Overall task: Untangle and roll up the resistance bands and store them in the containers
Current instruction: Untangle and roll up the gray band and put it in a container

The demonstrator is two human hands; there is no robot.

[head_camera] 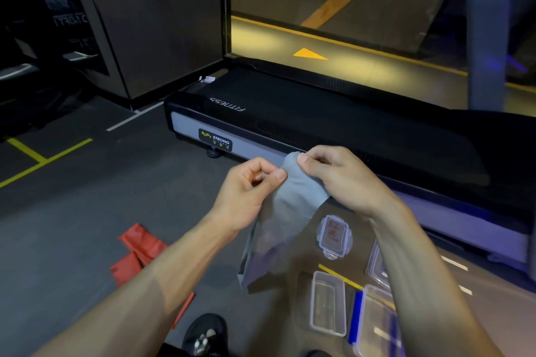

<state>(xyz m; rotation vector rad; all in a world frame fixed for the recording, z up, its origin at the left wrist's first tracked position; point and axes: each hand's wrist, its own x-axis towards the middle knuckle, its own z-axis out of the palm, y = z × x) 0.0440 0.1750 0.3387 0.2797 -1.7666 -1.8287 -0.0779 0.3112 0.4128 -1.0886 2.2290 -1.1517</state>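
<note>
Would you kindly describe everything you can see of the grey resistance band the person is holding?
The grey resistance band is a thin, flat, slightly see-through strip that looks like stretchy latex. Its top edge is pinched between the left hand and the right hand, held up in front of the treadmill. The rest hangs down loosely, creased and partly folded on itself, its lower end above the floor near the clear containers.

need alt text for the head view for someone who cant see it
Two bare hands, the left hand and right hand, pinch the top edge of a grey resistance band that hangs down between them. On the dark gym floor lie a red band, clear containers and a lid, beside a treadmill.
</note>
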